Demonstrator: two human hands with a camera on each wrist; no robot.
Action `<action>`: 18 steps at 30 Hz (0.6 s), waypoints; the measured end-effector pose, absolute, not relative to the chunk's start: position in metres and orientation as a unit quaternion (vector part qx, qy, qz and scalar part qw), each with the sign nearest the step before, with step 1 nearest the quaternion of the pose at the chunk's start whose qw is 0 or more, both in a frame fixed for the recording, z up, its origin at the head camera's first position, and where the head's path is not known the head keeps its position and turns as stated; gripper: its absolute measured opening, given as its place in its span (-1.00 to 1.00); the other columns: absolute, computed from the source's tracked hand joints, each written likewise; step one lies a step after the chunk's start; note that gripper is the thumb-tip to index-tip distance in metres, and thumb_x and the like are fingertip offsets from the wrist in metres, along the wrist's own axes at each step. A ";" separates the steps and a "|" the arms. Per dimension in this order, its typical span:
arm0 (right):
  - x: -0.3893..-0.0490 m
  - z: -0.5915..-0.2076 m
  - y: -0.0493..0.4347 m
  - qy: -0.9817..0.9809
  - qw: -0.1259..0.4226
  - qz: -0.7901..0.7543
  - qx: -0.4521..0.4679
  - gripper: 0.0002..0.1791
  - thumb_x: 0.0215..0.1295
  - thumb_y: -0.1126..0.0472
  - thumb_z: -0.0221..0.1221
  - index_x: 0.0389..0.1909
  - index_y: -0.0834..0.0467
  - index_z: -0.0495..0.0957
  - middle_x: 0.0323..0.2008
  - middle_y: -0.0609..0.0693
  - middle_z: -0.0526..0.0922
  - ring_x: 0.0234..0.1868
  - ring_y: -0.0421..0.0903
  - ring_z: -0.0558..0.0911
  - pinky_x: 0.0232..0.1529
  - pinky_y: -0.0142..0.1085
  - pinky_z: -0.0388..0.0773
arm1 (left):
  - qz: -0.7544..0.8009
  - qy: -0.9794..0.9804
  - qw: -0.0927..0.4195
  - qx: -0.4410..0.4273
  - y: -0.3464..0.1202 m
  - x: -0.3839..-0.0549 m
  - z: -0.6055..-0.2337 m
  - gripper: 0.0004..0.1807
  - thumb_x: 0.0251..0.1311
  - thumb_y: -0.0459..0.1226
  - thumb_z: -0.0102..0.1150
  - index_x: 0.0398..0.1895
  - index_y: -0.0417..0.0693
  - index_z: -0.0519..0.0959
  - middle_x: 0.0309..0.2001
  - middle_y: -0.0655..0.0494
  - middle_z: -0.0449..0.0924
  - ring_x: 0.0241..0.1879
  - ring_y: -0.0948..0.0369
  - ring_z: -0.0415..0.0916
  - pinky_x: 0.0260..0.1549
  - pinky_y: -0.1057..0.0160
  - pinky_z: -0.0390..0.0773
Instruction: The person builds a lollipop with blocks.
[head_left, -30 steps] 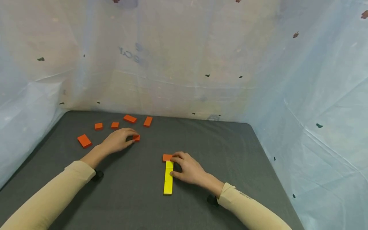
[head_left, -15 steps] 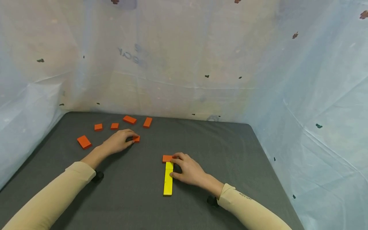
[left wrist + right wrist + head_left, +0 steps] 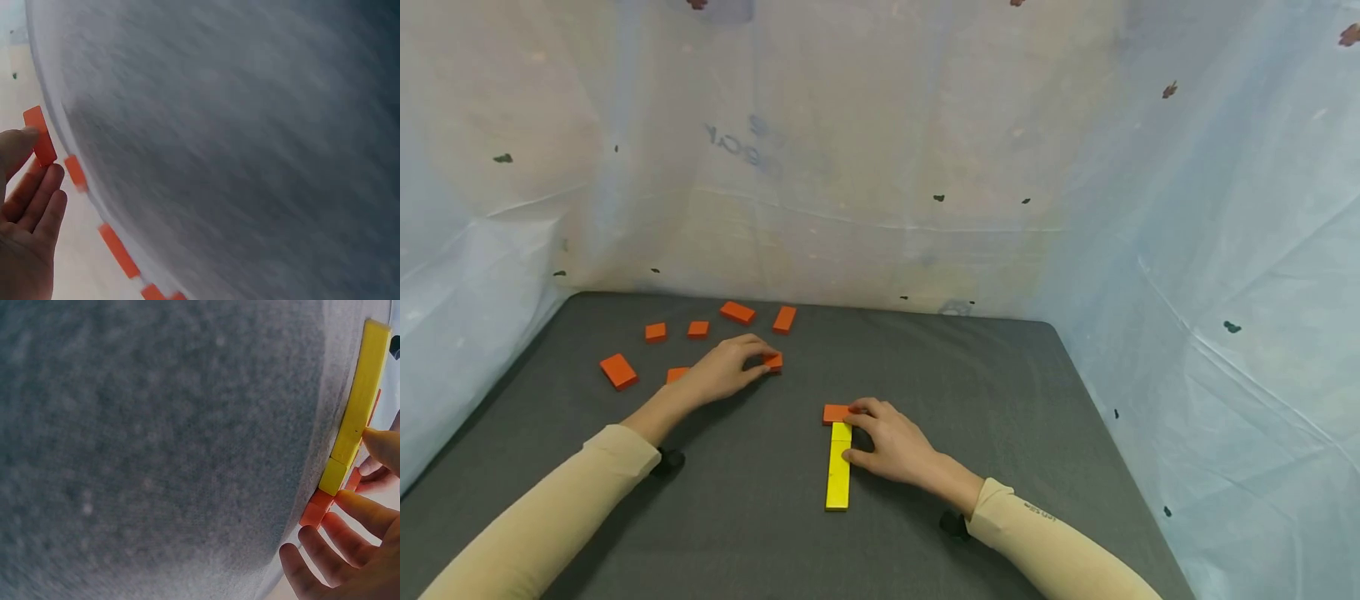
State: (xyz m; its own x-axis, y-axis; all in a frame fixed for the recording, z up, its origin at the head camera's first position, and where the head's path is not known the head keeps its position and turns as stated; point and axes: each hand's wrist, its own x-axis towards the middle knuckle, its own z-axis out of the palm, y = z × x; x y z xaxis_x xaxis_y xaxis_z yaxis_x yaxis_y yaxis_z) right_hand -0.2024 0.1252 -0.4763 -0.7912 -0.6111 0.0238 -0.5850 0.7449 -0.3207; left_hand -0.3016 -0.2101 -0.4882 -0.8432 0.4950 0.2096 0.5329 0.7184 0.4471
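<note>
My left hand (image 3: 722,371) pinches a small orange block (image 3: 40,136) between thumb and fingers, over the left-middle of the grey table. In the head view that block's left end is hidden by the fingers. My right hand (image 3: 895,442) rests beside a short row of blocks, its fingers loosely bent. The row has an orange block (image 3: 833,414) lying crosswise at the far end, then a short yellow block (image 3: 842,432), then a long yellow block (image 3: 837,483). My right thumb touches the long yellow block's side, and the forefinger lies at the orange block's right end.
Several loose orange blocks are scattered at the table's back left, among them a bigger one (image 3: 619,372) and one (image 3: 676,375) partly hidden behind my left wrist. The grey table (image 3: 985,375) ends at a translucent plastic sheet (image 3: 850,167) behind and at both sides.
My left hand has shifted a little right with the pinched orange block, uncovering another orange block behind the wrist. The right hand and the row by it have stayed put.
</note>
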 end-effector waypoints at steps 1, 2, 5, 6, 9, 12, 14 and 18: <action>-0.202 -0.476 0.125 0.933 0.042 -0.158 -0.320 -0.42 0.40 -0.09 0.34 0.35 0.07 0.58 0.39 0.03 0.46 0.33 -0.01 0.51 0.28 -0.08 0.55 | -0.256 -0.925 0.038 -0.279 -0.207 -0.301 -0.487 -0.64 0.39 -0.30 0.33 0.21 -0.15 0.67 0.14 -0.12 0.63 0.12 -0.09 0.61 0.07 -0.15 0.62; -0.203 -0.477 0.125 0.933 0.041 -0.157 -0.320 -0.42 0.40 -0.09 0.34 0.35 0.07 0.58 0.39 0.03 0.46 0.33 -0.01 0.51 0.28 -0.08 0.55 | -0.260 -0.924 0.037 -0.280 -0.203 -0.300 -0.486 -0.64 0.39 -0.29 0.33 0.21 -0.14 0.67 0.14 -0.11 0.63 0.11 -0.08 0.61 0.06 -0.14 0.63; -0.203 -0.477 0.125 0.934 0.043 -0.156 -0.318 -0.42 0.40 -0.10 0.34 0.35 0.07 0.59 0.39 0.03 0.46 0.34 -0.01 0.51 0.29 -0.08 0.54 | -0.271 -0.919 0.035 -0.283 -0.192 -0.298 -0.483 -0.64 0.39 -0.29 0.34 0.21 -0.14 0.67 0.13 -0.11 0.62 0.10 -0.07 0.61 0.05 -0.13 0.64; -0.203 -0.477 0.125 0.934 0.043 -0.154 -0.318 -0.42 0.40 -0.11 0.34 0.35 0.06 0.59 0.39 0.02 0.46 0.34 -0.01 0.50 0.29 -0.08 0.54 | -0.274 -0.918 0.035 -0.286 -0.188 -0.298 -0.482 -0.64 0.38 -0.29 0.35 0.21 -0.14 0.67 0.13 -0.11 0.62 0.10 -0.07 0.61 0.05 -0.13 0.64; -0.203 -0.477 0.125 0.935 0.043 -0.151 -0.317 -0.42 0.40 -0.11 0.33 0.34 0.06 0.59 0.39 0.02 0.46 0.34 -0.01 0.51 0.29 -0.08 0.54 | -0.280 -0.913 0.035 -0.296 -0.178 -0.296 -0.481 -0.64 0.37 -0.31 0.36 0.20 -0.14 0.66 0.13 -0.11 0.61 0.10 -0.06 0.61 0.05 -0.11 0.64; -0.203 -0.477 0.124 0.936 0.040 -0.145 -0.318 -0.41 0.40 -0.12 0.34 0.34 0.07 0.59 0.38 0.02 0.46 0.32 -0.01 0.52 0.28 -0.08 0.55 | -0.285 -0.907 0.030 -0.308 -0.168 -0.294 -0.479 -0.63 0.35 -0.31 0.37 0.20 -0.13 0.66 0.12 -0.07 0.62 0.08 -0.02 0.61 0.04 -0.08 0.64; -0.204 -0.477 0.124 0.937 0.039 -0.142 -0.317 -0.41 0.39 -0.13 0.34 0.33 0.07 0.60 0.38 0.02 0.47 0.31 -0.01 0.53 0.27 -0.08 0.56 | -0.290 -0.904 0.025 -0.314 -0.161 -0.294 -0.479 -0.64 0.35 -0.30 0.38 0.19 -0.11 0.67 0.10 -0.04 0.62 0.06 0.01 0.61 0.03 -0.05 0.65; -0.204 -0.477 0.124 0.937 0.038 -0.141 -0.317 -0.41 0.39 -0.13 0.34 0.33 0.08 0.60 0.37 0.03 0.47 0.31 0.00 0.53 0.27 -0.07 0.56 | -0.295 -0.898 0.014 -0.327 -0.149 -0.293 -0.482 -0.65 0.36 -0.29 0.38 0.19 -0.08 0.67 0.09 0.01 0.63 0.06 0.05 0.61 0.03 -0.01 0.65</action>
